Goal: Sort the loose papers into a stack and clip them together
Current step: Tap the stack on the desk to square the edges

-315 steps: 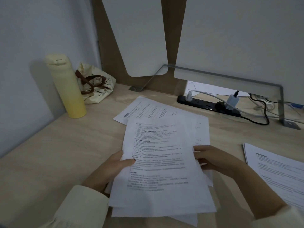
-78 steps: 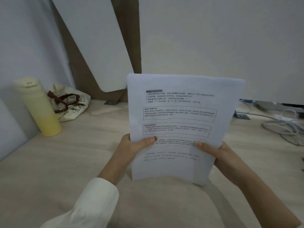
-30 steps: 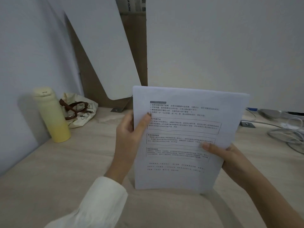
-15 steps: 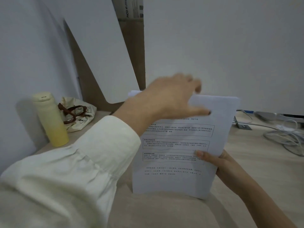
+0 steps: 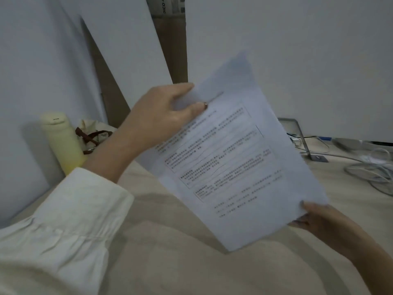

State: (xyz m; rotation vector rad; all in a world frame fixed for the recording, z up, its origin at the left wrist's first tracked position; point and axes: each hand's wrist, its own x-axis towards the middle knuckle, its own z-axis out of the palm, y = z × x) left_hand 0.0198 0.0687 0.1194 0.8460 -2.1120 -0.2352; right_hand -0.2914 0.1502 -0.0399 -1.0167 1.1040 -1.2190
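Left of frame: yellow bottle (image 5: 63, 143) and cloth bag (image 5: 93, 135) at the wall, not in play. Centre left, your left hand (image 5: 161, 116) grips the top corner of the paper stack (image 5: 234, 167), thumb on the printed face, fingers curled behind. The stack sits mid-frame, tilted, lifted off the desk (image 5: 170, 262). Lower right, your right hand (image 5: 323, 220) pinches the stack's bottom corner. Far right: loose cables (image 5: 372, 171). Step looks like gathering and squaring, sheets roughly together, clipping not yet done. Next move likely needs the edges tapped flush on the desk, one hand freed, and a clip, none in view.
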